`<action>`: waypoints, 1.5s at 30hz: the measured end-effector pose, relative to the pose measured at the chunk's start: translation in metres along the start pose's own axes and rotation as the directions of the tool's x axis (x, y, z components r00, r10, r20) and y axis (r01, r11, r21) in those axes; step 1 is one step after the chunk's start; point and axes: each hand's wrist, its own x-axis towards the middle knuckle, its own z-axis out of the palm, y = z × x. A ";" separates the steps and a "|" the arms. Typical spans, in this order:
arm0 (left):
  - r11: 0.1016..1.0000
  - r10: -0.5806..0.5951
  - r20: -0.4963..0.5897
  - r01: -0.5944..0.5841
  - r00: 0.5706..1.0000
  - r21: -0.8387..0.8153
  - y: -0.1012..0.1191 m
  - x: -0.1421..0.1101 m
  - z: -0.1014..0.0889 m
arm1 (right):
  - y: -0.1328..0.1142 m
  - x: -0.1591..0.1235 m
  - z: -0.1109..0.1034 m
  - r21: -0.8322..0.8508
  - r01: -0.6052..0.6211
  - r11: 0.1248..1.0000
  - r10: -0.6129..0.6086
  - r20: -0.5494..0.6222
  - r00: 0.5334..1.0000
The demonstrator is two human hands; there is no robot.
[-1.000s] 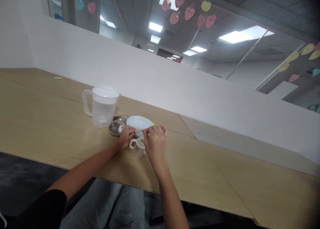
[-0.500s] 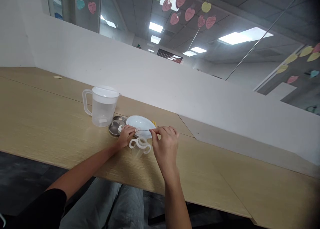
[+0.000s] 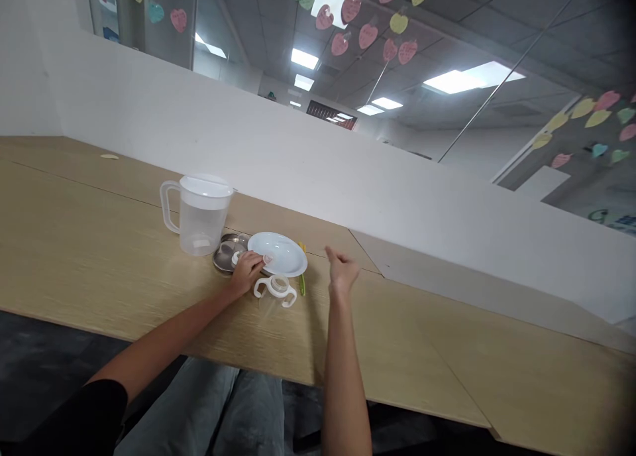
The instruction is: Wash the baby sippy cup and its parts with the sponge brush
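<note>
My left hand (image 3: 247, 272) is closed on a small whitish, translucent bottle part (image 3: 267, 260), held over the near-left rim of a white oval dish (image 3: 291, 265). My right hand (image 3: 342, 270) is raised to the right of the dish, thumb up and the other fingers curled; whether anything is in it is hidden by the angle and blur. A clear bottle with two white handles (image 3: 275, 295) stands just in front of the dish. Left of my left hand, a round steel dish (image 3: 218, 264) holds a white piece (image 3: 235, 258) and clear parts.
A lidded translucent pitcher (image 3: 201, 221) stands to the left, its handle pointing left. A thin yellow and green tool (image 3: 302, 282) lies by the dish's right side. The wooden table (image 3: 99, 244) meets a white wall (image 3: 298, 164) at the back.
My right hand has moved away to the right from the part in my left hand. The thin dark stick between the hands no longer shows, and the yellow-green tool is uncovered.
</note>
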 end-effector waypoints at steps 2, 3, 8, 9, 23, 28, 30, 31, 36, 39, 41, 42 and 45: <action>1.000 0.020 -0.004 -0.020 1.000 -0.008 0.001 0.000 -0.001 | 0.031 -0.003 0.024 -0.015 -0.114 0.993 0.114 0.030 0.993; 1.000 0.029 -0.002 -0.029 1.000 -0.009 0.001 -0.001 -0.001 | 0.042 -0.007 0.034 -0.013 -0.143 0.990 0.143 0.039 0.989; 0.999 0.054 0.013 -0.054 0.998 0.003 0.005 0.000 -0.003 | 0.068 -0.025 0.055 -0.113 -0.103 0.988 0.105 0.015 0.994; 0.998 0.059 0.016 -0.059 0.998 0.013 0.006 0.000 -0.004 | 0.071 -0.026 0.055 -0.144 -0.084 0.986 0.087 0.016 0.996; 0.965 -0.106 -0.042 0.113 0.993 0.237 0.017 0.007 -0.009 | 0.086 -0.033 0.057 -0.226 -0.020 0.974 0.040 0.082 0.996; 0.939 -0.148 0.037 0.129 0.988 0.319 0.019 0.031 -0.024 | 0.086 -0.033 0.058 -0.234 -0.032 0.972 0.050 0.071 0.996; 0.912 -0.149 0.127 0.087 0.981 0.401 0.022 0.046 -0.030 | 0.086 -0.033 0.059 -0.242 -0.032 0.970 0.051 0.071 0.996; 0.892 -0.158 0.179 0.062 0.971 0.448 0.024 0.054 -0.031 | 0.087 -0.033 0.059 -0.242 -0.035 0.970 0.054 0.072 0.996; 0.836 -0.288 0.422 0.011 0.860 0.548 0.026 0.084 -0.023 | 0.089 -0.032 0.059 -0.213 -0.028 0.977 0.047 0.082 0.996; 0.854 -0.333 0.496 0.033 0.802 0.519 0.020 0.090 -0.011 | 0.089 -0.032 0.058 -0.206 -0.020 0.978 0.040 0.095 0.995; 0.871 -0.346 0.531 0.055 0.774 0.488 0.015 0.091 -0.005 | 0.089 -0.032 0.057 -0.220 -0.026 0.975 0.049 0.100 0.994; 0.881 -0.345 0.542 0.065 0.766 0.469 0.013 0.091 -0.003 | 0.089 -0.032 0.057 -0.229 -0.028 0.973 0.053 0.106 0.993; 0.913 -0.320 0.557 0.092 0.766 0.398 0.009 0.093 -0.001 | 0.088 -0.032 0.057 -0.261 -0.037 0.965 0.073 0.130 0.989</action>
